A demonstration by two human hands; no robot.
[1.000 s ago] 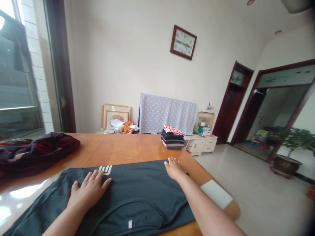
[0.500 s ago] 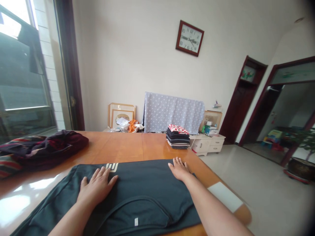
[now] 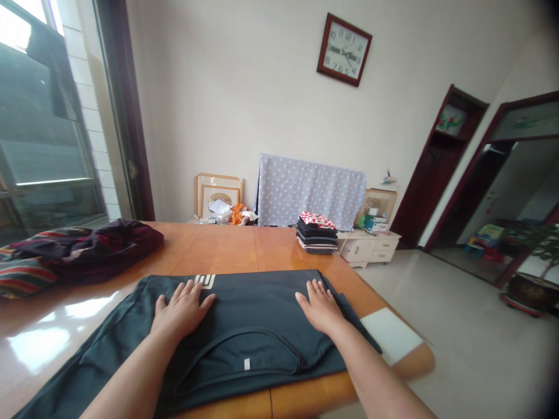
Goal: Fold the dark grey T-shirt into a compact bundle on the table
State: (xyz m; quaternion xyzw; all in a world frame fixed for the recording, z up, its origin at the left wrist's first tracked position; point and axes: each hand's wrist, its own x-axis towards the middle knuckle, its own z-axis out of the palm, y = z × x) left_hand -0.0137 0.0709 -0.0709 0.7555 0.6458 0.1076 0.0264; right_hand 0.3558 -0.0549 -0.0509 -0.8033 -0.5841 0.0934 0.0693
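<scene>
The dark shirt [image 3: 257, 299] lies spread on the near part of the wooden surface [image 3: 213, 247], its curved neckline toward you and its left part trailing to the near left. A small white tag [image 3: 247, 364] shows inside the neckline, and a pale logo [image 3: 208, 282] sits at the far left edge. Your left hand [image 3: 182, 308] rests palm down beside that logo, fingers spread and relaxed. Your right hand [image 3: 321, 305] lies flat near the far right corner, likewise unclenched, with fabric under it.

Around the shirt, a dark flap [image 3: 360, 326] sticks out to the right and meets the left edge of a white sheet [image 3: 393, 333]. Beyond the far right corner stands a stack of folded clothes [image 3: 317, 235], apart from the shirt. A rumpled heap of clothes [image 3: 105, 253] takes up the far left. Past the surface are a dotted cloth [image 3: 310, 189], picture frames [image 3: 220, 192] and a white cabinet [image 3: 371, 250].

Compared with half a second ago, your right hand has drawn back from the shirt's far edge, and much more of the flap shows. Your left hand remains beside the logo.
</scene>
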